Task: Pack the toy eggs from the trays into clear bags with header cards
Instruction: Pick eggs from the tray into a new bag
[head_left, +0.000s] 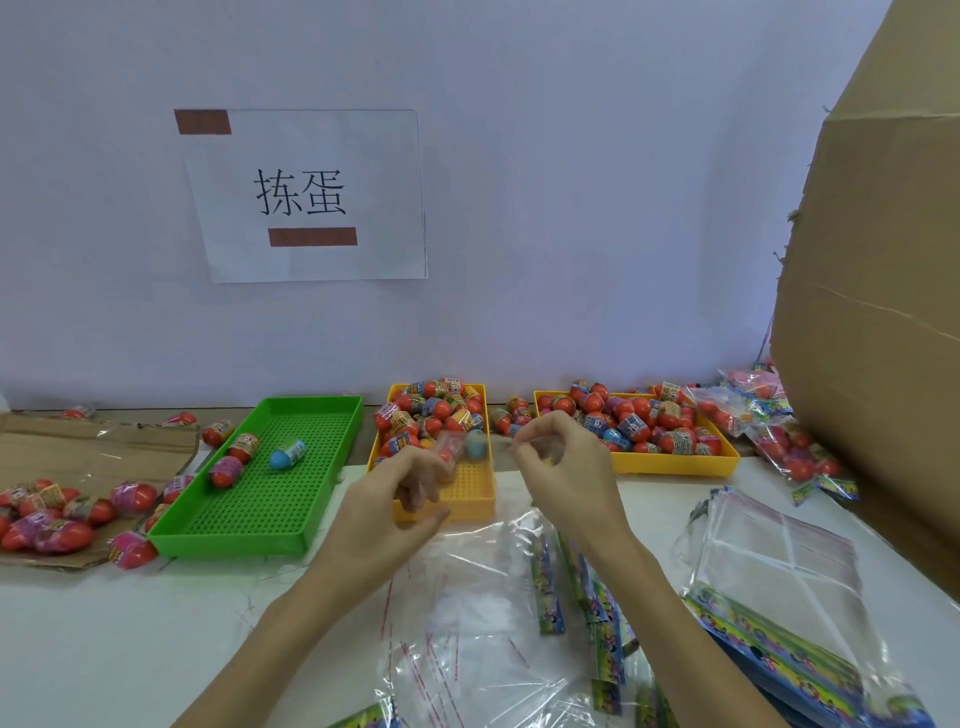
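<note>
Clear bag (480, 451) pinched between raised left hand (400, 496), right hand (563, 467)

Pale wall (571, 208) with paper sign (306, 195) behind white table (130, 649)

A white desk (130, 649) runs up to the wall. At 10 o'clock a green tray (260, 499) rests on it, with a flattened cardboard sheet (78, 447) at 9 o'clock beside it. A yellow tray (470, 499) lies at 12 o'clock, and a second yellow tray (675, 460) at 1 o'clock. Loose clear bags (467, 623) spread at 6 o'clock, a stack of bags with header cards (779, 587) at 4 o'clock. Filled bags (789, 457) lie at 2 o'clock against a cardboard box (883, 312).
</note>
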